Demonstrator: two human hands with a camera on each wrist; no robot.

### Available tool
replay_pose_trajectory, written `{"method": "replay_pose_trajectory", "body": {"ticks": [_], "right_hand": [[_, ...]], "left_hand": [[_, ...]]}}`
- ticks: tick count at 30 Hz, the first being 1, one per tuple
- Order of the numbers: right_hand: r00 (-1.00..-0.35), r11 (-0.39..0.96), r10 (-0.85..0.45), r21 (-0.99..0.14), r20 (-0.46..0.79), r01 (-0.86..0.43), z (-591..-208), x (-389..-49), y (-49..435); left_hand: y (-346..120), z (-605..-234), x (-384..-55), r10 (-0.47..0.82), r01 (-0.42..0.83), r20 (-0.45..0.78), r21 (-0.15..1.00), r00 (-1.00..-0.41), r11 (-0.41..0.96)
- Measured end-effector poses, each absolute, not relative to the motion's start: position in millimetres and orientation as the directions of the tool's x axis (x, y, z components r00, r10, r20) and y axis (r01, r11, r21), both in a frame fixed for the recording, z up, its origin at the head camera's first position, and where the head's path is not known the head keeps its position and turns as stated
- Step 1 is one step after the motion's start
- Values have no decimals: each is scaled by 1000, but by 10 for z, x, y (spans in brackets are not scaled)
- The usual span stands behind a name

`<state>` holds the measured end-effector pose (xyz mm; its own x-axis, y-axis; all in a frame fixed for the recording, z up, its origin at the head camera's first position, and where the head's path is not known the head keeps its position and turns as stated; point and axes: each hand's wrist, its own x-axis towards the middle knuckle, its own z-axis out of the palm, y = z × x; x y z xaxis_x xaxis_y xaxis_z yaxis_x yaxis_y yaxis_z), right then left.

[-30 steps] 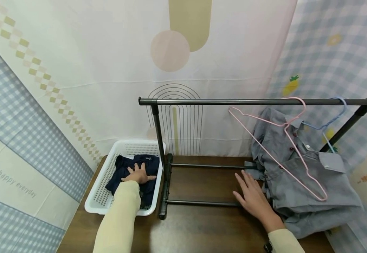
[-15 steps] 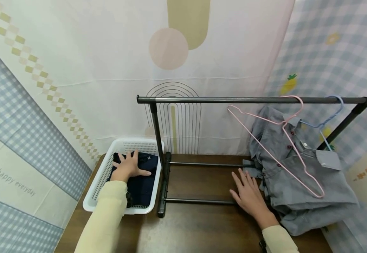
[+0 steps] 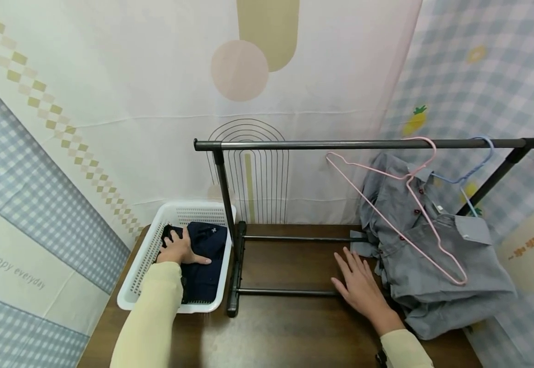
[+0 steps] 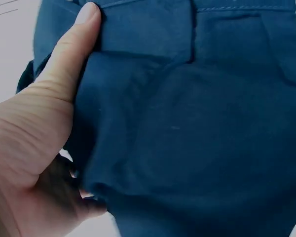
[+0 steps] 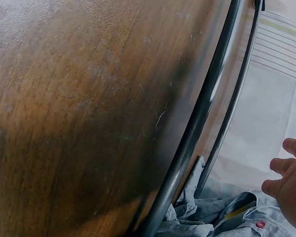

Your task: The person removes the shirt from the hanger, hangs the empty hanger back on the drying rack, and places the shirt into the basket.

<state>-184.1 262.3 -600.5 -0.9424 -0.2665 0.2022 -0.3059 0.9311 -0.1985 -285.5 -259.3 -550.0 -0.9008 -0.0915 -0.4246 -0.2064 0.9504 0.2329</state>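
A folded navy garment (image 3: 207,255) with a small white motif lies in a white plastic basket (image 3: 131,302). My left hand (image 3: 176,249) is at the garment's left edge. In the left wrist view, the thumb lies over the navy cloth (image 4: 187,128) near a stitched band, and the fingers curl round the side, partly hidden. My right hand (image 3: 361,286), its fingers extended and slightly apart, is at the rack's lower front bar (image 3: 290,293), close to the grey clothes (image 3: 451,271). It holds nothing.
A black garment rack (image 3: 304,145) stands on the wooden table (image 3: 267,332), its left leg beside the basket. A pink hanger (image 3: 373,207) and a blue hanger (image 3: 479,166) hang from its top bar at the right. Printed fabric (image 3: 156,76) covers the walls.
My left hand has moved left over the navy garment, from its middle to its left edge, and its fingers have drawn in. The right hand stays about where it was.
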Motion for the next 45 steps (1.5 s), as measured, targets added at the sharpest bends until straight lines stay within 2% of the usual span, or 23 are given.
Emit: {"method": "replay_pose_trajectory", "body": {"ticks": [6,16,26,36,41,45], "right_hand": [[-944,932,-260,-204,202,-300,-6006,-1826,2648],[-942,930,-267,-201,204,-308,-6002,-1817,2644],[-929,917,-298,-204,222,-342,-5931,-1806,2546],[-921,896,-317,-248,224,-369,-5699,-1768,2548],[-908,867,-334,-295,253,-401,-5564,-1754,2604],[-877,836,-365,-304,313,-456,-5392,-1710,2653]], "left_hand": [[-2492,-5678,-2814,-149,-271,-489,188,-860,944],[-2477,-6016,-2947,-190,-290,-460,157,-867,944],[-2391,-5712,-2823,-199,-302,-454,166,-869,939],[-2550,-5441,-2803,-67,-197,-459,240,-886,951],[-2538,-5261,-2845,-4,-97,-373,231,-928,968],[-2488,-5108,-2756,42,-35,-287,255,-957,966]]}}
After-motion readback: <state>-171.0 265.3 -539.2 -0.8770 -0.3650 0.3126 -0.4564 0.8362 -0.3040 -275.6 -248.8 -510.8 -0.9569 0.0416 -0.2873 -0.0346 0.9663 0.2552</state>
